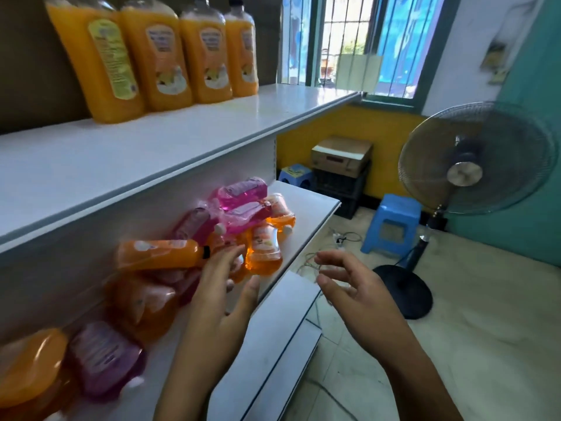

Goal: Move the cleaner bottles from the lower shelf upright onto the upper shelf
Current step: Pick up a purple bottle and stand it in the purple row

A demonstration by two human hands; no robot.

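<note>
Several orange cleaner bottles (170, 53) stand upright at the back left of the white upper shelf (212, 126). On the lower shelf (306, 214) lies a heap of orange and pink refill pouches (243, 205). An orange bottle (161, 253) with a black cap lies on its side on top of the heap. My left hand (224, 287) hovers open just right of that bottle's cap, fingers straight, holding nothing. My right hand (355, 287) is open in the air off the shelf's front edge, fingers loosely curved and empty.
More orange and pink pouches (100, 357) lie at the near left of the lower shelf. A standing fan (467, 168) is on the floor to the right, with blue stools (391, 220), stacked boxes (340, 156) and loose cables (343, 238) beyond.
</note>
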